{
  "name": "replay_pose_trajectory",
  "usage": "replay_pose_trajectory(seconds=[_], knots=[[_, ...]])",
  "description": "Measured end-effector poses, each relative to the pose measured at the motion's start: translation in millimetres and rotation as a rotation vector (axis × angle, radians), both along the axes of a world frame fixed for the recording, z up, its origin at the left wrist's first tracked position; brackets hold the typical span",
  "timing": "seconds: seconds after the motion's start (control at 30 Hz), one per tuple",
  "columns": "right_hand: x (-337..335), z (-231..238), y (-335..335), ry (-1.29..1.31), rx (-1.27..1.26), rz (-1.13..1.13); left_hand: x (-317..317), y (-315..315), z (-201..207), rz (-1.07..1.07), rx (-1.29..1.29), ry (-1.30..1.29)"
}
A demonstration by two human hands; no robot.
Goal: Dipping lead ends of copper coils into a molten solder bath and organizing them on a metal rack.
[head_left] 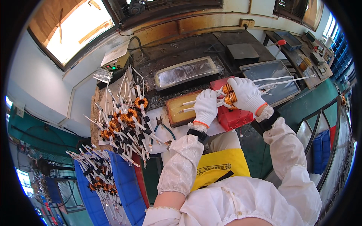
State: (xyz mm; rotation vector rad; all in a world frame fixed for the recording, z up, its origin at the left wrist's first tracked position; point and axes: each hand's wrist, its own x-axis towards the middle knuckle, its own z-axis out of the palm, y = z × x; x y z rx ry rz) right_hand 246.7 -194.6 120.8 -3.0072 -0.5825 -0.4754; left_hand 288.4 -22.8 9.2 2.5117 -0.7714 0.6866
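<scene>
Beneath a rust-stained wall (211,26), the dark desk (177,48) carried a rectangular pot (162,86) with a silvery surface. Gloved, the right hand (245,95) was curled around two copper-wound toroidal coils (230,99) above a red tray (234,119); the left hand (206,106) was closed on their white leads (189,102), whose ends reached over an amber tray (177,121). Pliers (168,130) lay nearby, beside a heap of similar coils (130,116).

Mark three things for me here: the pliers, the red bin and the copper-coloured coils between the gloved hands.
Pliers (159,121): head view, on the joint.
Red bin (236,119): head view, on its near wall.
Copper-coloured coils (230,99): head view, on the lower windings.
</scene>
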Motion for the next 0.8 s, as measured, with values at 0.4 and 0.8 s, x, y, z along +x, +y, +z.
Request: replay_pose_trajectory(seconds=[0.4,0.8], knots=[[-1.1,0.2,-0.4,0.001,-0.003,-0.011,-0.2,0.1,1.2,-0.008,-0.013,0.01],[-2.0,-3.3,-2.2,-0.076,0.065,0.036,-0.7,-0.6,6.2,0.016,0.048,-0.049]])
